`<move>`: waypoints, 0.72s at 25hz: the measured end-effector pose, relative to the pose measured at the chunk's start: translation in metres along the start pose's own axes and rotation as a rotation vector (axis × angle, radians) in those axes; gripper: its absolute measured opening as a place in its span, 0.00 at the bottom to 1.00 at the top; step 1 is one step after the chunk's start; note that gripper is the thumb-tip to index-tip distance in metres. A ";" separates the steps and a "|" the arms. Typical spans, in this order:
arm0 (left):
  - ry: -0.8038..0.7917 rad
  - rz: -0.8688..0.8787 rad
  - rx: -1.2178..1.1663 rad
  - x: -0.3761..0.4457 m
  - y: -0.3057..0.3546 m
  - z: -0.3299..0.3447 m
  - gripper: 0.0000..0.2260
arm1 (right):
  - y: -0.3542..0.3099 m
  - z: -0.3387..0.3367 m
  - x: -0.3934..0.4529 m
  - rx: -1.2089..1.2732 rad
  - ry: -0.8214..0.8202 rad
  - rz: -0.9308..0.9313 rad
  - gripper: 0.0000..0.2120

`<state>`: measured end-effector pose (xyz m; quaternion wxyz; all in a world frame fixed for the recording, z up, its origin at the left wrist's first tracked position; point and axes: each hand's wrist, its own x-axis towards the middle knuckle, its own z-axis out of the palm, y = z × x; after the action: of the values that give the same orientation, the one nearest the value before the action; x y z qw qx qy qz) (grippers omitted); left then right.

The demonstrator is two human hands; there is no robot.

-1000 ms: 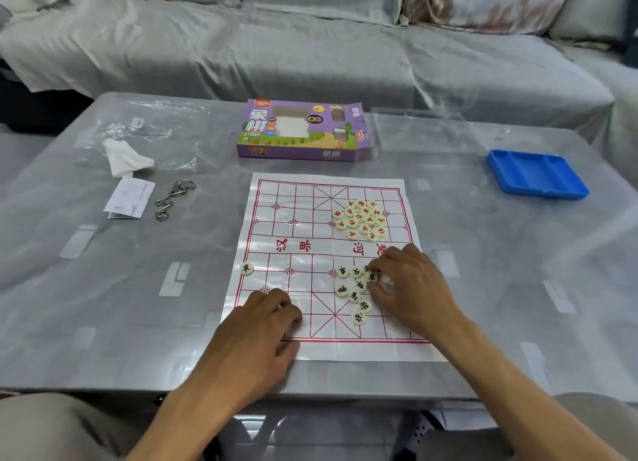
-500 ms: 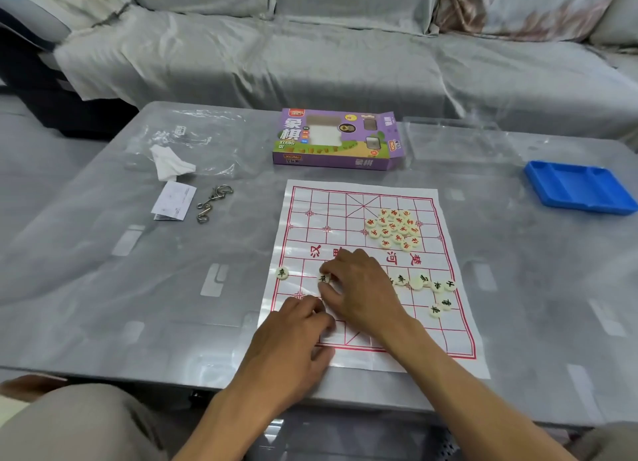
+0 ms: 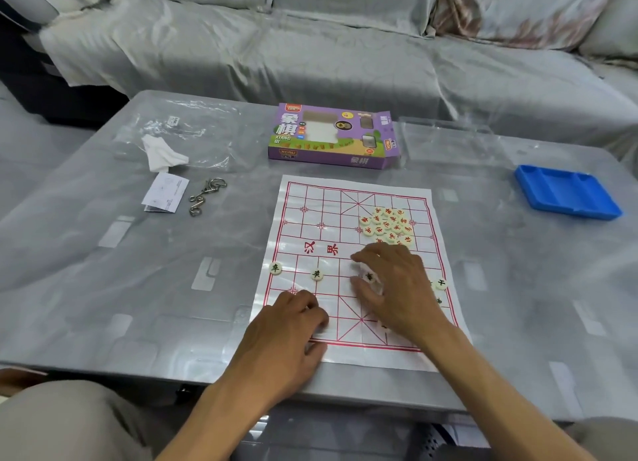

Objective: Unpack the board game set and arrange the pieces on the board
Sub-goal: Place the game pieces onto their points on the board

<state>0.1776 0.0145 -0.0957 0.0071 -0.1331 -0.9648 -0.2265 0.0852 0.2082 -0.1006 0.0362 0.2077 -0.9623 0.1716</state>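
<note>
White board (image 3: 310,215) gridded in red lines with red characters, cream round pieces (image 3: 388,225) marked red in a cluster, cream pieces (image 3: 317,274) marked black, purple box (image 3: 331,136) with white lettering, bright blue tray (image 3: 566,193), silvery grey table (image 3: 103,270), pale grey sofa cover (image 3: 276,53), floral-patterned cushion (image 3: 518,11)

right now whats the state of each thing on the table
purple game box: lying flat, end flap open
board sheet: unfolded flat
red pieces: bunched in a heap on the board's far right
two black pieces: set apart on the left of the near half
right hand: fingers pinching a black piece
left hand: resting on the board's near left corner
blue tray: empty
</note>
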 end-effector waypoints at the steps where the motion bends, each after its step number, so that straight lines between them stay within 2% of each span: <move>1: 0.001 -0.002 -0.008 0.000 0.000 -0.001 0.13 | 0.012 -0.007 -0.006 -0.025 -0.069 0.021 0.18; 4: -0.005 -0.009 -0.010 0.001 0.002 -0.001 0.13 | 0.028 -0.011 -0.024 -0.090 -0.170 0.013 0.22; 8: -0.013 -0.015 0.001 0.002 0.004 -0.002 0.13 | 0.024 -0.007 -0.033 -0.103 -0.118 0.000 0.24; 14: -0.020 -0.010 0.010 0.001 0.001 -0.001 0.12 | 0.019 -0.013 -0.036 -0.146 -0.173 -0.050 0.28; 16: -0.021 -0.003 0.018 0.002 0.000 0.001 0.12 | 0.030 -0.022 -0.040 -0.169 -0.112 0.002 0.27; 18: -0.018 -0.004 0.022 0.003 -0.001 0.002 0.11 | 0.046 -0.031 -0.034 -0.186 -0.087 0.144 0.24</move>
<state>0.1745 0.0154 -0.0981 -0.0006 -0.1332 -0.9676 -0.2145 0.0972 0.2717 -0.0906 0.0011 0.1408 -0.9872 0.0744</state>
